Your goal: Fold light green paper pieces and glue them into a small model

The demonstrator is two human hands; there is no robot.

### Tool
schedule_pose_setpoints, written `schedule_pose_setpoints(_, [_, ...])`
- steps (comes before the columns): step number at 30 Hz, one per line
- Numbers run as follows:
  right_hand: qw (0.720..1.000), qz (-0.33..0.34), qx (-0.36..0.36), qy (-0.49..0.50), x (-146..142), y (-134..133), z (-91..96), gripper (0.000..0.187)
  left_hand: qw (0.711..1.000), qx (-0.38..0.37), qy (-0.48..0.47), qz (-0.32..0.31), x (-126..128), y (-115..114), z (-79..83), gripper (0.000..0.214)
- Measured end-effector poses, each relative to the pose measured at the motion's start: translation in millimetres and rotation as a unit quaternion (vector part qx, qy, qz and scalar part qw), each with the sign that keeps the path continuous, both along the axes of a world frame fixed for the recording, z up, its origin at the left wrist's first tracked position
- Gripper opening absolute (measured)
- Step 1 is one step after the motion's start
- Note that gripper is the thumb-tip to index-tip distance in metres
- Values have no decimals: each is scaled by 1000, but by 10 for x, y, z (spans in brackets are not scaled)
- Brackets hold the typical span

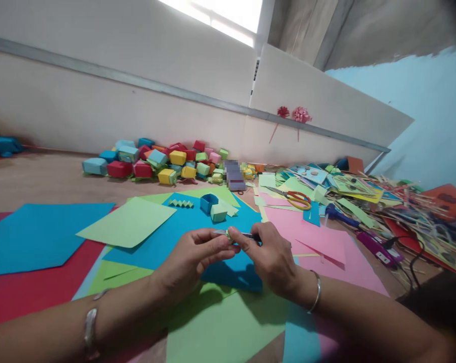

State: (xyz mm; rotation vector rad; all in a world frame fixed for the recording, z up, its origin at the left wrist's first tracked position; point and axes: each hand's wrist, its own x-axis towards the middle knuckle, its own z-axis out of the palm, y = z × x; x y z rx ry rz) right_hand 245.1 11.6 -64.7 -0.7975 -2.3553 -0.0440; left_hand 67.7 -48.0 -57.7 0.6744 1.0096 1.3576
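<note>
At the middle, my left hand (199,249) is closed, pinching a small light green paper piece (229,235). My right hand (271,257) is wrapped round a slim dark-handled tool (255,237) with a metal blade, and its index finger presses on the paper. The exact kind of tool is partly hidden by my fingers. Just beyond my hands, a blue paper box (208,203) stands beside a light green paper box (218,214). A zigzag-folded green strip (181,203) lies to their left on a blue sheet (155,242).
Several colourful paper boxes (140,161) are piled along the wall. Orange-handled scissors (298,200), a blue glue gun (341,217) and a purple power strip (379,249) with cables lie at the right. Paper scraps and sticks (412,196) are heaped at the far right.
</note>
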Motion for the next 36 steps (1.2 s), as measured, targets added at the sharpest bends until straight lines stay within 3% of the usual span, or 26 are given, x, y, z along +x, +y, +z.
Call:
schedule_pose_setpoints(3, [996, 22, 79, -23, 17, -24, -28, 35, 1000, -5, -3, -7, 24, -25, 39, 39])
schedule_pose_setpoints(5, [995, 32, 85, -33, 18, -29, -72, 37, 1000, -8, -4, 1, 31, -34, 42, 35])
schedule_pose_setpoints(10, [998, 34, -61, -5, 2, -24, -133, 34, 998, -11, 55, 26, 19, -21, 24, 30])
schedule_pose_setpoints(12, [992, 81, -95, 9, 13, -30, -74, 36, 993, 10, 110, 29, 12, -15, 22, 30])
schedule_pose_setpoints(16, [956, 188, -217, 62, 52, -61, 162, 28, 971, 85, 222, 2, 16, -40, 43, 27])
schedule_pose_setpoints(20, [922, 144, -342, 111, 67, -93, 334, 10, 932, 174, 316, -31, 38, -95, 78, 24])
schedule_pose_setpoints(29, [896, 145, -394, 146, 28, -133, 298, 7, 873, 287, 393, -36, 65, -167, 61, 17])
schedule_pose_setpoints(36, [867, 116, -463, 142, 21, -92, 345, 4, 888, 263, 370, -71, 13, -132, -20, 9])
